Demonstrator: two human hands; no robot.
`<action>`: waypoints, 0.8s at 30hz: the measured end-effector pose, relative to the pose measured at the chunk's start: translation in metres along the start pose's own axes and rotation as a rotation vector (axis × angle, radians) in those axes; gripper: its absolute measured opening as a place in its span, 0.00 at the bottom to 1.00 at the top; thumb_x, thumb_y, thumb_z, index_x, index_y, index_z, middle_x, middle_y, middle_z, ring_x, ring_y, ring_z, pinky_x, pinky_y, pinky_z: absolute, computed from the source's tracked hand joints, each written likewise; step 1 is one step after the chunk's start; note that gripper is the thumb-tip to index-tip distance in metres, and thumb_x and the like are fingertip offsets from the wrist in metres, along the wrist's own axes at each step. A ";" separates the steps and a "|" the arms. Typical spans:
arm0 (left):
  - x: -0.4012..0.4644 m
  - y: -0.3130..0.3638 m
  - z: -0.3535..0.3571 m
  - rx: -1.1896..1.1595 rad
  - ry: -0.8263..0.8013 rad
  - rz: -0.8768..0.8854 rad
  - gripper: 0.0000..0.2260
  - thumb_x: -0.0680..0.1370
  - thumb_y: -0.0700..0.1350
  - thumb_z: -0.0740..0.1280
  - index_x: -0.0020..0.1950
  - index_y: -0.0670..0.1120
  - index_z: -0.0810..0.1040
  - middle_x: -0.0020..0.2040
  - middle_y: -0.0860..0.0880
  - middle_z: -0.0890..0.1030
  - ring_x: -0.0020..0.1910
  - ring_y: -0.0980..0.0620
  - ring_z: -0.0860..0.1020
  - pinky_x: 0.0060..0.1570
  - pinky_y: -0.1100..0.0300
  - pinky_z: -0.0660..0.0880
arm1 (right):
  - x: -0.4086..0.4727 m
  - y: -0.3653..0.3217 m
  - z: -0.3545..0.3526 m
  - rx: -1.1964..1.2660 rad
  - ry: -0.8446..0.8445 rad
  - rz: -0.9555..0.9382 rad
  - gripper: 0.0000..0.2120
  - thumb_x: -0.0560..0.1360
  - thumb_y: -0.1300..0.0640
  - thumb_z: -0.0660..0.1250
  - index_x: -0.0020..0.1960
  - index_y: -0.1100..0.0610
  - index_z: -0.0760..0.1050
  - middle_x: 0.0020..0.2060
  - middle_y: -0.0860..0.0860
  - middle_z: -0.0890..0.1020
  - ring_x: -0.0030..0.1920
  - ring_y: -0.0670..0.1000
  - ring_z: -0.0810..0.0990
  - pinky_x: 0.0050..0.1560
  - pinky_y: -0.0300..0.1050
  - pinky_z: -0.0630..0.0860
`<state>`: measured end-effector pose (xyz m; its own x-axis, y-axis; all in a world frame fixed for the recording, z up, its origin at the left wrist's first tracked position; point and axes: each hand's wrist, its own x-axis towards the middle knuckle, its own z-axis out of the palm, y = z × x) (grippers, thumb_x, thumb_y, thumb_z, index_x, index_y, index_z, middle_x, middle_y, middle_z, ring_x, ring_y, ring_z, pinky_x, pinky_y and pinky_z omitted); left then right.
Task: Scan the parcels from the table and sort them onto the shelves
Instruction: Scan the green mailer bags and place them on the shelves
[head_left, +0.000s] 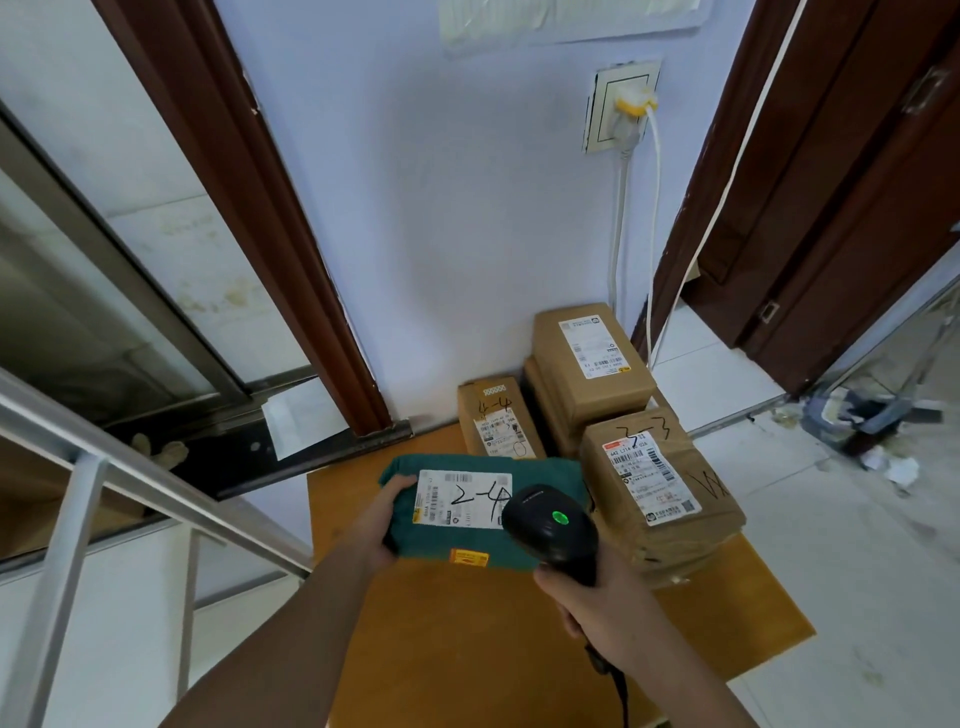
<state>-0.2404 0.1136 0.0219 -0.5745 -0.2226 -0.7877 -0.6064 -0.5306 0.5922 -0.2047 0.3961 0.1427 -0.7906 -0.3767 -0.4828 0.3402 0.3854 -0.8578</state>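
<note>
Scanner (550, 525) in the right hand (602, 608), fingers wrapped round its grip, head tipped over the green parcel (467, 519) with a green light showing on top. The left hand (379, 525) holds that parcel by its left edge, thumb on top, above the table (467, 649); whether it rests on the wood or is lifted clear I cannot tell. Its white label (462, 499) faces up, hand-marked 2-4 (likely a shelf code, so worth reading before walking off).

To scan well, I would keep the label flat and steady, aim at the barcode strip near the label's left end rather than at the writing, and keep the thumb off the bars. The scanner head sits over the right end of the label, so a small shift left may be needed.

Brown boxes (654, 493) wait at the table's back, just behind and right of the parcel. A shelf frame (93, 452) stands left.
</note>
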 end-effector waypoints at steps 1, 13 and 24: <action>0.003 0.000 0.003 -0.005 0.009 0.002 0.14 0.78 0.49 0.74 0.59 0.43 0.82 0.49 0.40 0.88 0.46 0.41 0.85 0.47 0.48 0.81 | 0.000 0.001 0.000 -0.003 0.003 0.004 0.04 0.78 0.57 0.69 0.50 0.54 0.74 0.28 0.50 0.72 0.27 0.46 0.71 0.32 0.35 0.73; -0.004 -0.053 0.040 -0.507 0.048 -0.008 0.15 0.79 0.48 0.74 0.60 0.42 0.77 0.58 0.39 0.82 0.58 0.39 0.80 0.61 0.41 0.78 | 0.004 0.000 -0.004 -0.064 0.033 0.024 0.10 0.79 0.56 0.69 0.40 0.53 0.73 0.26 0.50 0.72 0.23 0.43 0.70 0.27 0.29 0.70; -0.009 -0.037 0.046 -0.242 0.004 0.124 0.17 0.75 0.39 0.77 0.62 0.41 0.81 0.52 0.42 0.87 0.53 0.43 0.83 0.54 0.45 0.82 | 0.004 -0.008 0.003 -0.085 0.133 -0.035 0.07 0.77 0.55 0.69 0.42 0.53 0.74 0.26 0.48 0.75 0.26 0.47 0.74 0.30 0.38 0.73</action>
<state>-0.2381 0.1727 0.0149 -0.6334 -0.3014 -0.7127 -0.3820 -0.6792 0.6267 -0.2091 0.3886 0.1466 -0.8633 -0.2786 -0.4208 0.2718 0.4458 -0.8529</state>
